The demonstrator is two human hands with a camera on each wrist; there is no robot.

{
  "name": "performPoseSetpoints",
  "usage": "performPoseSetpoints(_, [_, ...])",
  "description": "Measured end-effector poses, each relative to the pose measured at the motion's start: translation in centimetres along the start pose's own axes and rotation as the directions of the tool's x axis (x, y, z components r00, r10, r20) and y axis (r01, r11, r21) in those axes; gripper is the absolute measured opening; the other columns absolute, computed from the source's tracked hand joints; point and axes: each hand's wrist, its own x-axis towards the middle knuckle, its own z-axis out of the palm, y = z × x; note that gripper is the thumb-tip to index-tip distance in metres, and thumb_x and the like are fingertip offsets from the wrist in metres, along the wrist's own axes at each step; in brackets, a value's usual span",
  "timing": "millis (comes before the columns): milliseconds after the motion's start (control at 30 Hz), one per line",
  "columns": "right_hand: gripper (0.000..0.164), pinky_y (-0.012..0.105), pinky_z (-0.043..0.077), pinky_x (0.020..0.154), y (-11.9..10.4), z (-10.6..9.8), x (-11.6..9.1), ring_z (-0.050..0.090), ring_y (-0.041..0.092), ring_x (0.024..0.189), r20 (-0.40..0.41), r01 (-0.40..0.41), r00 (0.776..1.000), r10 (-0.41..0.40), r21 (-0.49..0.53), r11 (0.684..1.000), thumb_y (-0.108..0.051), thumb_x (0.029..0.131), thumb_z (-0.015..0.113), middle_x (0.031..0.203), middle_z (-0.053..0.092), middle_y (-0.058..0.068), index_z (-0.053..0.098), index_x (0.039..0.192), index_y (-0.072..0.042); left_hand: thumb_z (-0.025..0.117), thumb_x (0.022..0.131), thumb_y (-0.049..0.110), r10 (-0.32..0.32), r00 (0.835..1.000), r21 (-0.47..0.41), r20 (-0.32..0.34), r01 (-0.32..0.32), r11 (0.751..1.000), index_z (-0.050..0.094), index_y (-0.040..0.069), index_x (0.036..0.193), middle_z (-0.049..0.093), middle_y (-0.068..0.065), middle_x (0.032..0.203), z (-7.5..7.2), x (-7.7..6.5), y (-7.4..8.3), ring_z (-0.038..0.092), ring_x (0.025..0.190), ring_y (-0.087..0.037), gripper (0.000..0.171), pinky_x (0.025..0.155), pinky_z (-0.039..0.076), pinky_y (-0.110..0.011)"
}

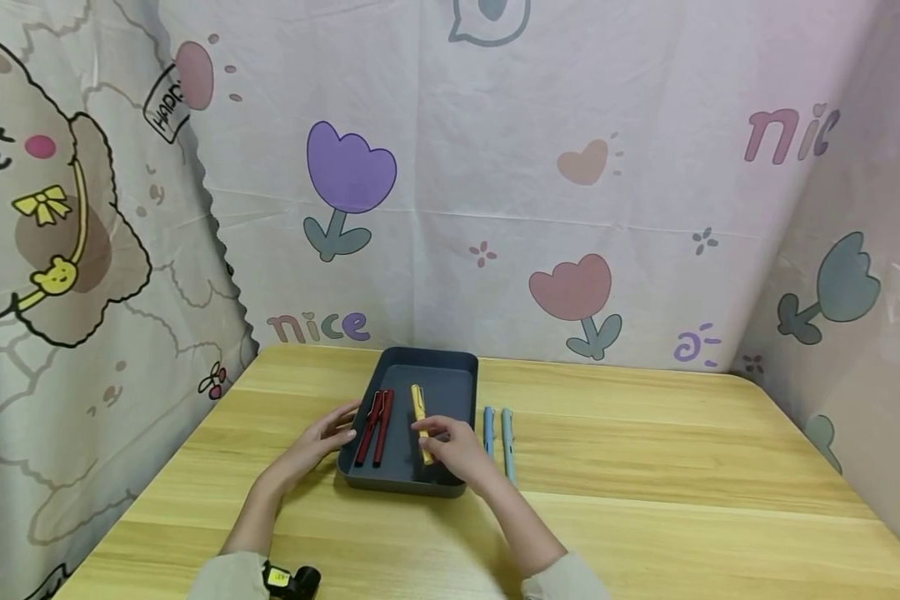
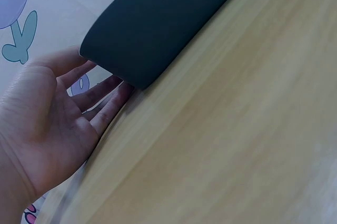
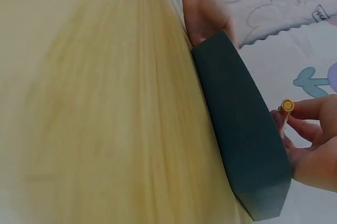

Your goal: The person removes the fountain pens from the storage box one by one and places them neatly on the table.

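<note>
A dark grey-blue rectangular tray (image 1: 401, 482) stands on the table. At its left side my left hand (image 1: 321, 440) touches the wall and rim with fairly straight fingers; in the left wrist view that hand (image 2: 63, 113) has its fingertips against the tray's outer wall (image 2: 152, 29). Over the tray's right part, my right hand (image 1: 453, 450) pinches a yellow pen (image 1: 418, 402) between thumb and fingers. The right wrist view shows the end of this yellow pen (image 3: 287, 105) above the tray's rim. Two dark red pens (image 1: 383, 429) lie side by side in the tray's left part.
Just right of the tray, a blue pen (image 1: 488, 425) and a lighter blue-green pen (image 1: 507, 442) lie on the wooden table (image 1: 682, 483). A printed cloth (image 1: 480, 167) hangs behind and at both sides. A black device (image 1: 292, 581) is on my left wrist.
</note>
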Motion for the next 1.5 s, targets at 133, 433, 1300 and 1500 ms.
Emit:
performPoseSetpoints(133, [0.023,0.044,0.05,0.067,1.1,-0.6,0.3,0.053,0.015,0.07,0.0,0.003,1.0,-0.003,0.006,1.0,-0.001,0.089,0.057,0.09,0.057,0.008,0.062,0.112,0.002,0.051,0.095,0.018,-0.002,1.0,0.005,-0.003,0.002,1.0,0.028,0.008,0.145,0.025,-0.026,0.143,-0.1,0.0,-0.1,0.021,0.13,-0.041,0.056,0.101,0.023,-0.055])
performPoseSetpoints(433, [0.025,0.044,0.049,0.07,1.8,-2.1,-0.6,0.052,0.015,0.071,-0.005,0.017,1.0,-0.017,0.012,1.0,-0.006,0.091,0.056,0.092,0.056,0.007,0.061,0.115,-0.001,0.05,0.096,0.018,-0.014,1.0,0.007,-0.006,0.014,1.0,0.027,0.01,0.145,0.026,-0.023,0.144,-0.1,0.2,-0.2,0.022,0.131,-0.038,0.056,0.101,0.024,-0.053])
performPoseSetpoints(1300, [0.026,0.035,0.045,0.069,0.0,-5.2,-3.5,0.048,0.017,0.078,-0.065,0.016,0.998,-0.016,0.0,1.0,-0.001,0.091,0.052,0.107,0.051,0.018,0.059,0.116,0.003,0.049,0.096,0.017,-0.012,1.0,-0.01,-0.001,0.012,1.0,0.026,0.008,0.145,0.023,-0.025,0.144,-0.1,0.2,-0.2,0.021,0.131,-0.039,0.055,0.101,0.024,-0.053])
performPoseSetpoints(1500, [0.027,0.034,0.044,0.064,2.7,-6.0,-2.6,0.049,0.018,0.079,-0.095,-0.003,0.995,0.005,0.016,1.0,-0.005,0.091,0.055,0.108,0.051,0.016,0.06,0.117,-0.001,0.049,0.096,0.017,-0.009,1.0,0.0,-0.001,0.009,1.0,0.026,0.008,0.145,0.023,-0.025,0.144,-0.1,0.2,-0.1,0.021,0.131,-0.04,0.055,0.101,0.024,-0.054])
